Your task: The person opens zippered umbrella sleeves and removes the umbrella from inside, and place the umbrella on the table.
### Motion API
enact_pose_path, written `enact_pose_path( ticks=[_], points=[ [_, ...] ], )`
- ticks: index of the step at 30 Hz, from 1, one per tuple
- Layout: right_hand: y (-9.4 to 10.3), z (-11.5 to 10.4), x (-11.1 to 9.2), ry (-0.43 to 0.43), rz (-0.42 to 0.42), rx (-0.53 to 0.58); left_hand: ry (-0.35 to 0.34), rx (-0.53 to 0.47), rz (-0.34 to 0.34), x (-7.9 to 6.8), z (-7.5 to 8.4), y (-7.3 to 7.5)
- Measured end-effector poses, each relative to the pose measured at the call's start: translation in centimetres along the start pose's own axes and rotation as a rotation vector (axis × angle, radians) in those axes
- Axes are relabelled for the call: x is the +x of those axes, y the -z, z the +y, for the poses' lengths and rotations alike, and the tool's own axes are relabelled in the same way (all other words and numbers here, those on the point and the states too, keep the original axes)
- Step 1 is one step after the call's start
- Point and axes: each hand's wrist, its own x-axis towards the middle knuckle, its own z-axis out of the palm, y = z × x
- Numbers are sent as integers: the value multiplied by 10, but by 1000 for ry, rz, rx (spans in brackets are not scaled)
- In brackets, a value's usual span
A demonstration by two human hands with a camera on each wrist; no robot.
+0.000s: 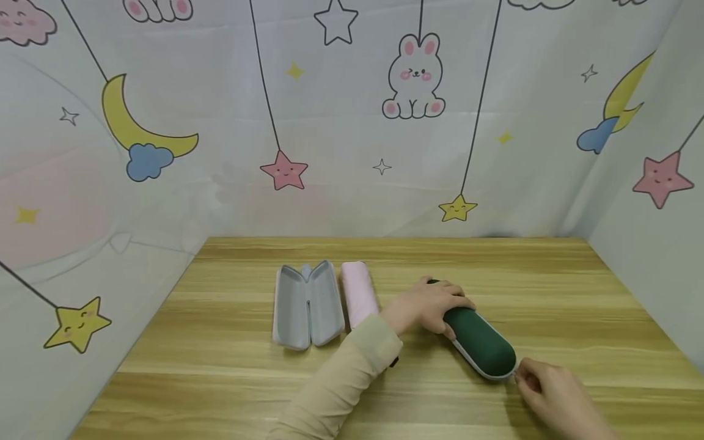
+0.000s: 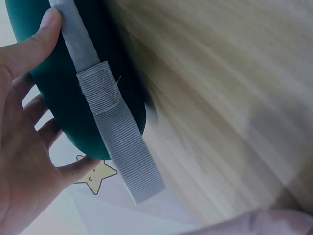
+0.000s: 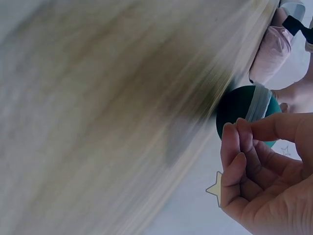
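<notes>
A dark green zip case (image 1: 481, 345) with a grey zip band lies slantwise on the table. My left hand (image 1: 431, 304) holds its far end, fingers over the top and thumb along the side. In the left wrist view, that thumb presses the grey zip band (image 2: 80, 41), and a ribbed grey fabric tab (image 2: 129, 147) sticks out from the end. At the case's near end, my right hand (image 1: 558, 391) pinches with thumb and forefinger at the zip. In the right wrist view those fingertips (image 3: 244, 128) meet in front of the zip; the zip pull itself is hidden between them.
An opened grey-lined case (image 1: 291, 311) lies on the left of the wooden table (image 1: 220, 366). Beside it is a pink pouch or case (image 1: 360, 290), partly covered by my left forearm. A printed curtain (image 1: 352, 134) hangs behind and at the sides.
</notes>
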Motion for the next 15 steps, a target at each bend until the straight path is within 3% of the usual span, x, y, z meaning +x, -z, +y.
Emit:
enact_pose_path(
  ticks=[7,15],
  points=[
    [1,-1,1,-23,-36,-17,30,34,28,-2,3,0],
    [2,-3,0,-22,-19,-25,59,20,31,-4,7,-1]
  ],
)
